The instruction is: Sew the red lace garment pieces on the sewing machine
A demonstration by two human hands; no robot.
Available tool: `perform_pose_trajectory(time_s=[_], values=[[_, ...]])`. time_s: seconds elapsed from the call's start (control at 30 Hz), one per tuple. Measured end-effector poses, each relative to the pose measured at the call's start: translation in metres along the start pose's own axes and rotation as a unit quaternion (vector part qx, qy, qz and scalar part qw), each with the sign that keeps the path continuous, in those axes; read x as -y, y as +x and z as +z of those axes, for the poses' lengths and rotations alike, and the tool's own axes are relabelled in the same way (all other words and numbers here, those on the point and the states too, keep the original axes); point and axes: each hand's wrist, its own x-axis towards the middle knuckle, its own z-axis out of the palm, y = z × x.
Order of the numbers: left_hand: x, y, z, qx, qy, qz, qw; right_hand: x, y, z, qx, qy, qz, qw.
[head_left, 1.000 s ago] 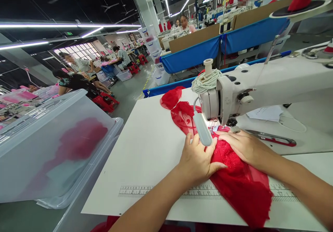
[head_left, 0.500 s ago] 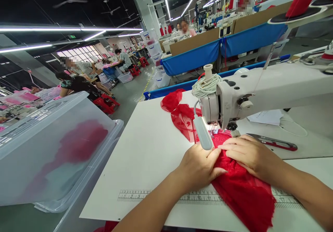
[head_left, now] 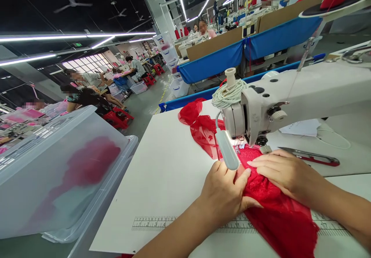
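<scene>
Both hands lie flat on the red lace (head_left: 269, 207), palms down with fingers spread, not gripping anything. The left hand (head_left: 224, 194) presses the cloth at about 8 o'clock from the needle, its fingertips tucked under the lamp (head_left: 227, 149). The right hand (head_left: 282, 171) covers the cloth at about 4 o'clock, fingers pointing toward the presser foot. Set on either side of the seam line like this, they appear to keep the thin fabric taut and steer it straight into the machine.

The lace runs across the white tabletop (head_left: 168, 173). One end lies bunched at 11 o'clock behind the sewing machine (head_left: 261, 107), the middle passes under its head, and the wide part spreads toward 5 o'clock over the printed ruler (head_left: 162, 223) along the near edge. The needle itself is hidden behind the lamp and the machine's head.

A coil of white cord (head_left: 227, 94) sits on top of the machine. Red-handled snips (head_left: 311, 157) lie at 3 o'clock, just beyond the right hand, within easy reach. A clear bin (head_left: 58, 173) with more red cloth inside stands at 9 o'clock, off the tabletop. Other people sit at benches well behind.
</scene>
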Motion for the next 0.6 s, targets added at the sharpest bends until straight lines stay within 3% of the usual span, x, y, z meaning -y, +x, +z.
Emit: perform_pose_trajectory(time_s=[0.6], values=[[0.0098,0.0005,0.006,-0.017,-0.022,-0.033,0.999,-0.0043,0.0051,0.0,0.01,-0.025,0.024,0.999]])
